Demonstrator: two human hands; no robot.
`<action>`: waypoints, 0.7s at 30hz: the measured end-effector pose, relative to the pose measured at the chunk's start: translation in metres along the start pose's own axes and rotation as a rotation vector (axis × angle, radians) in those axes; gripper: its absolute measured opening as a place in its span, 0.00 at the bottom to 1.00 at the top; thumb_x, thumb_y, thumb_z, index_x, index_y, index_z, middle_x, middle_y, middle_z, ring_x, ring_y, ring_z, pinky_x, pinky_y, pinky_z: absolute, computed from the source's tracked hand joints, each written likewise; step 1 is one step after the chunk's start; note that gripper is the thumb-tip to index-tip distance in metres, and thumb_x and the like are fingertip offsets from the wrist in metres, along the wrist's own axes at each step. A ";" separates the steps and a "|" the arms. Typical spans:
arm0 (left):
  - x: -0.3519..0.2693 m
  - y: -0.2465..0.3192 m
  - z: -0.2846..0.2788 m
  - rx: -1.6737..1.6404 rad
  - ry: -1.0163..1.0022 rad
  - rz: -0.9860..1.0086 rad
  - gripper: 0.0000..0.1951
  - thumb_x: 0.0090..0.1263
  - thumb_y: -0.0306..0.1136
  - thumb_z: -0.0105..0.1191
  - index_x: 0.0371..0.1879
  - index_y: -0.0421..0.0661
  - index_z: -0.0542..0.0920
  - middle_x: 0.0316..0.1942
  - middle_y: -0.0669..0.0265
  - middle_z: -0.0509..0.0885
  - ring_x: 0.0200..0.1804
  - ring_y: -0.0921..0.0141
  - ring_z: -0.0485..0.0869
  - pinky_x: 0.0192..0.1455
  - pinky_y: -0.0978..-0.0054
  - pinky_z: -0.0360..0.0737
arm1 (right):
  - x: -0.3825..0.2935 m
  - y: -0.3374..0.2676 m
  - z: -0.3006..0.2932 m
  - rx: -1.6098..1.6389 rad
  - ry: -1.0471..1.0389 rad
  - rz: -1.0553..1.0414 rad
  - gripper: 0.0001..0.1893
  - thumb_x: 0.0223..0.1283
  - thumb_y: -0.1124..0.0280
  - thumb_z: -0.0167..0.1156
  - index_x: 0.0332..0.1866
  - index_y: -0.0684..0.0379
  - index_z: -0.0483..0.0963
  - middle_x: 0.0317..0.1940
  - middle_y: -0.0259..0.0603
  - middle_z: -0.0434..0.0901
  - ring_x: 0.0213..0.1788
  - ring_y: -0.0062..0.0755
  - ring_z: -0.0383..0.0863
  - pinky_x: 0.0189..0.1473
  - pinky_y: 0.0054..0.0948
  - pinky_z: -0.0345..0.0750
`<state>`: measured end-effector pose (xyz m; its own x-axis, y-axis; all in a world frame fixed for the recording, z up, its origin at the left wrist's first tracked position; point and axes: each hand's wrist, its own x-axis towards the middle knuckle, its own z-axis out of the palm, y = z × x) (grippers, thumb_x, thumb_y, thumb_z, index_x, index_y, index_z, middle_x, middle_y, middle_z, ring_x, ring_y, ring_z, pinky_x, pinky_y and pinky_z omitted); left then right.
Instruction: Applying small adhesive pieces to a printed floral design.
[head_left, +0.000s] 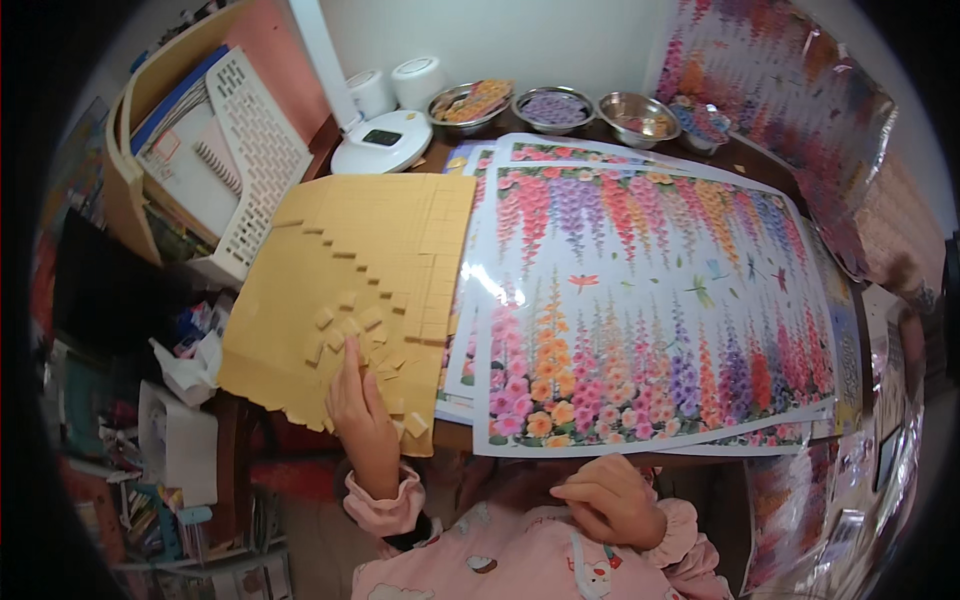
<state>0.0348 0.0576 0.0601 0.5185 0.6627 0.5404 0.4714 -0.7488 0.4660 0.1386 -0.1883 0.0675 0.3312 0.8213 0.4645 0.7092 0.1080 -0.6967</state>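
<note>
My left hand (367, 424) reaches over a yellow scored sheet (281, 322), its index fingertip at one of the small loose yellow squares; I see nothing gripped in it. Several more squares (347, 301) lie scattered around that finger. A stepped row of squares still borders the torn-out part of the grid (435, 259) at the upper right of the sheet. Beside the sheet lies a stack of floral prints (660, 247) with hanging blossoms and dragonflies. My right hand (611, 499) is loosely curled in front of the table's near edge; whether its fingers hold anything is hidden.
Along the wall stand metal bowls of paper cutouts (555, 111), two white round containers (418, 77) and a white lamp base (381, 142). A white perforated file holder (259, 176) rises at left. Glossy floral sheets (795, 97) lean at right.
</note>
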 end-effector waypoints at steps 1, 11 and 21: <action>-0.002 0.001 -0.005 -0.037 -0.003 -0.005 0.19 0.63 0.27 0.39 0.54 0.39 0.65 0.49 0.53 0.71 0.49 0.56 0.69 0.53 0.64 0.62 | -0.001 0.002 0.001 0.009 -0.004 0.004 0.13 0.39 0.78 0.59 0.36 0.60 0.74 0.28 0.37 0.74 0.30 0.33 0.73 0.34 0.28 0.68; -0.021 0.018 -0.042 -0.005 -0.278 0.193 0.19 0.35 0.28 0.62 0.33 0.46 0.80 0.47 0.61 0.72 0.50 0.59 0.67 0.53 0.63 0.61 | 0.003 0.003 -0.007 0.032 -0.019 0.020 0.12 0.42 0.79 0.58 0.37 0.61 0.73 0.27 0.38 0.73 0.30 0.33 0.73 0.32 0.29 0.68; -0.027 0.018 -0.030 0.037 -0.240 0.152 0.18 0.39 0.26 0.60 0.35 0.45 0.79 0.48 0.62 0.71 0.52 0.60 0.65 0.55 0.62 0.59 | 0.003 -0.001 -0.016 0.005 -0.074 0.011 0.14 0.42 0.78 0.58 0.39 0.59 0.73 0.29 0.35 0.74 0.31 0.31 0.73 0.34 0.28 0.68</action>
<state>0.0079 0.0255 0.0752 0.7371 0.5306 0.4185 0.3989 -0.8415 0.3642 0.1486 -0.1953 0.0782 0.2919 0.8619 0.4147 0.7024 0.1011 -0.7046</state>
